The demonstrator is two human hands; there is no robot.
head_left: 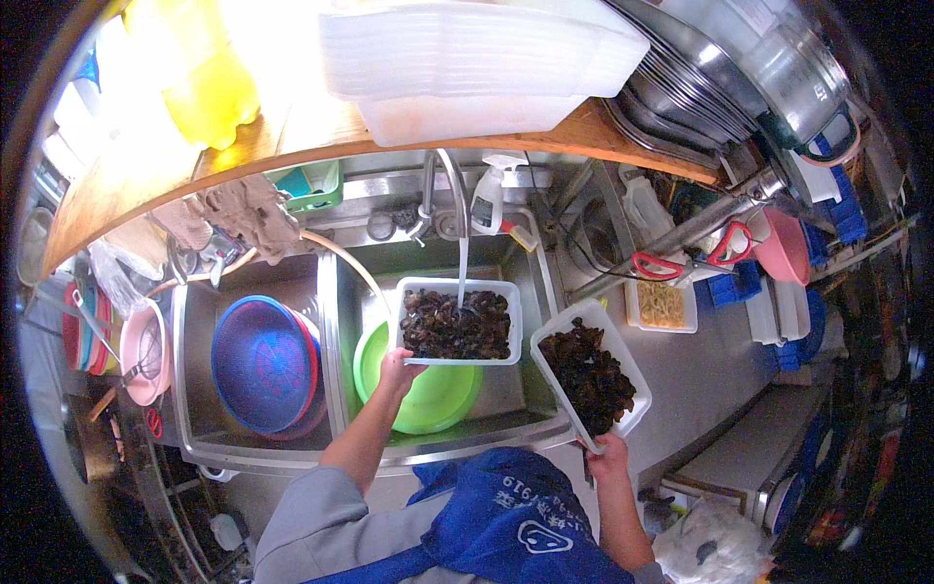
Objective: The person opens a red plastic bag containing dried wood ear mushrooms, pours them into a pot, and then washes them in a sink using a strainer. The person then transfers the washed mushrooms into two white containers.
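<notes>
My left hand [400, 371] grips the near left corner of a white plastic tub [516, 328] filled with dark wood ear fungus [438, 332]. Water from the curved faucet [460, 190] runs into this tub, which is over the right sink basin. Under it, a light green plastic bowl [445, 401] shows in the basin. At the near end of a second white tub [636, 369], my right hand [607, 454] has hold of the rim. That tub also contains dark wood ear fungus [587, 372] and is tilted beside the sink's right edge.
Blue and red colanders [266, 365] are nested in the left basin [197, 314]. A spray bottle [487, 197] stands behind the sink. Overhead, a wooden shelf [292, 135] bears stacked white tubs [474, 66]. Red-handled scissors [660, 266] hang near a tub of pale strips [660, 305].
</notes>
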